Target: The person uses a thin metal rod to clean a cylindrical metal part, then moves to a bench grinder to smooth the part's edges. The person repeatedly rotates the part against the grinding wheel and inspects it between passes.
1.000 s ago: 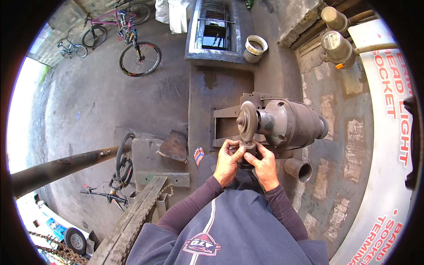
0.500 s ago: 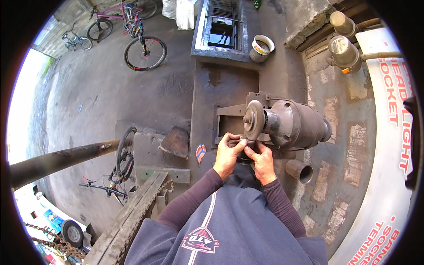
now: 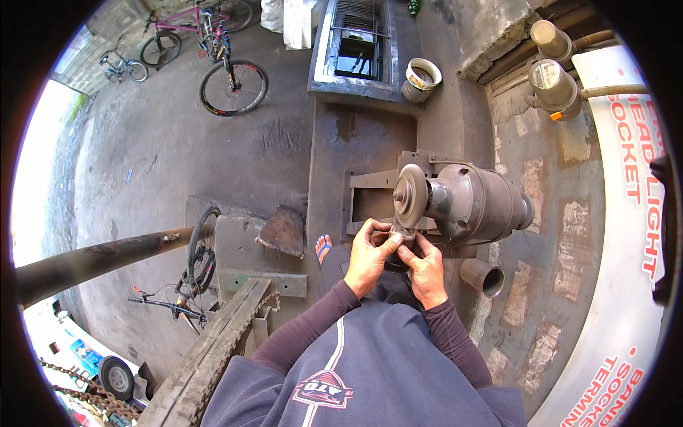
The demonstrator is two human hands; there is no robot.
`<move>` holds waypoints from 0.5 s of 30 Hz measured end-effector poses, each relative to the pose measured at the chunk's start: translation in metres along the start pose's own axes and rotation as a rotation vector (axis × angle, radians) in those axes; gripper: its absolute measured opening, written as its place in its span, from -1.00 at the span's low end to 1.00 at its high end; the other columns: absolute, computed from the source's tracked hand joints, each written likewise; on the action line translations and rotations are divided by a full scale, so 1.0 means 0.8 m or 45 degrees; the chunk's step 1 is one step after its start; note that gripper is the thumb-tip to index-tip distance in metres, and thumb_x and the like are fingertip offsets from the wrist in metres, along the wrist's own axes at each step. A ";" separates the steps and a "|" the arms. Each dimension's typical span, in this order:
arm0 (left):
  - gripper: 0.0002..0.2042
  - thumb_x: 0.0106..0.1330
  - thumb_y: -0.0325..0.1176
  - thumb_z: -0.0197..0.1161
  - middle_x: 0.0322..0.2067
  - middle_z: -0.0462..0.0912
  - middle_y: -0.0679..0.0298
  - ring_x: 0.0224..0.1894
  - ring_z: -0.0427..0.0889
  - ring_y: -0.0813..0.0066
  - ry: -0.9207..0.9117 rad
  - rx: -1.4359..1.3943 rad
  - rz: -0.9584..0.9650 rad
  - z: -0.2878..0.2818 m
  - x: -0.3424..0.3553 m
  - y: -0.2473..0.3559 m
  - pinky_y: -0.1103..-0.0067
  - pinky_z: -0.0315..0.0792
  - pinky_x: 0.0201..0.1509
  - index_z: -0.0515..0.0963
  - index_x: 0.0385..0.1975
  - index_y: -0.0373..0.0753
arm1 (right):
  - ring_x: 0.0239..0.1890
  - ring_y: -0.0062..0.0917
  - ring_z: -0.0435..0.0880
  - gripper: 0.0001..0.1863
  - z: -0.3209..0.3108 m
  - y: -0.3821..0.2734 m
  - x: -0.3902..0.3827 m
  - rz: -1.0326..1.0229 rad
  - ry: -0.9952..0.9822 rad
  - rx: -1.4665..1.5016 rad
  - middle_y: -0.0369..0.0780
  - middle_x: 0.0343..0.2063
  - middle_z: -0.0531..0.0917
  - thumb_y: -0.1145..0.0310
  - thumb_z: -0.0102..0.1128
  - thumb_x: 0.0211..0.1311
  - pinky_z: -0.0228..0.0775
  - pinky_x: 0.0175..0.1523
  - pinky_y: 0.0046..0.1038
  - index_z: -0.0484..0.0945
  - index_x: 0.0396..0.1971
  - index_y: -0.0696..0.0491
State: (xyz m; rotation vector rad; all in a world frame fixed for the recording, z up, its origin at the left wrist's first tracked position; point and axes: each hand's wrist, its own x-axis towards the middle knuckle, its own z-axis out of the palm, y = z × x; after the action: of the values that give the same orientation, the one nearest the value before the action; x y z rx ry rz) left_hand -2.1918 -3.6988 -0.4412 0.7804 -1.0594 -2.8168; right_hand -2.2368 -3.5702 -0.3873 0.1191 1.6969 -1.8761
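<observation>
Both my hands are closed on a small greyish metal piece [image 3: 403, 233], held just below the rim of a round grinding wheel [image 3: 410, 196]. Its exact kind is mostly hidden by my fingers. My left hand [image 3: 367, 259] pinches it from the left, with the thumb pointing toward the wheel. On the right side, my right hand [image 3: 426, 272] grips it with thumb and bent fingers. The piece is close to the wheel's lower edge; whether they touch I cannot tell. The wheel sits on the shaft of a dusty brown electric motor [image 3: 475, 204], mounted on a metal frame [image 3: 371, 179].
A white bucket [image 3: 421, 80] stands beyond the motor, beside a blue-framed box [image 3: 356, 50]. A short pipe [image 3: 483, 277] lies to the right of my hands. At left are a wooden beam [image 3: 206, 356], a thick rusty pole [image 3: 107, 262] and bicycles [image 3: 233, 87].
My right hand has shifted slightly down and toward me, and its fingers have turned. More of the metal piece's upper face shows between my fingertips. The left hand has barely moved.
</observation>
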 end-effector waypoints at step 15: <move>-0.70 0.45 -0.37 0.35 0.01 0.67 0.23 0.11 0.60 0.50 -0.115 -0.016 -0.021 -0.011 -0.003 -0.005 0.54 0.42 0.26 0.49 0.10 -0.27 | 0.02 -0.55 0.69 -0.46 0.005 0.004 -0.008 -0.187 0.147 -0.378 -0.23 -0.01 0.75 0.44 0.51 0.24 0.54 0.17 -0.46 0.58 0.20 0.20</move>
State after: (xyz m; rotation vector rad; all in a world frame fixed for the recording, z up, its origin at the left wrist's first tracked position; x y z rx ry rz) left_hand -2.1848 -3.7004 -0.4482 0.6694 -1.0502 -2.8949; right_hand -2.2291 -3.5720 -0.3864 -0.0172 2.0929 -1.7227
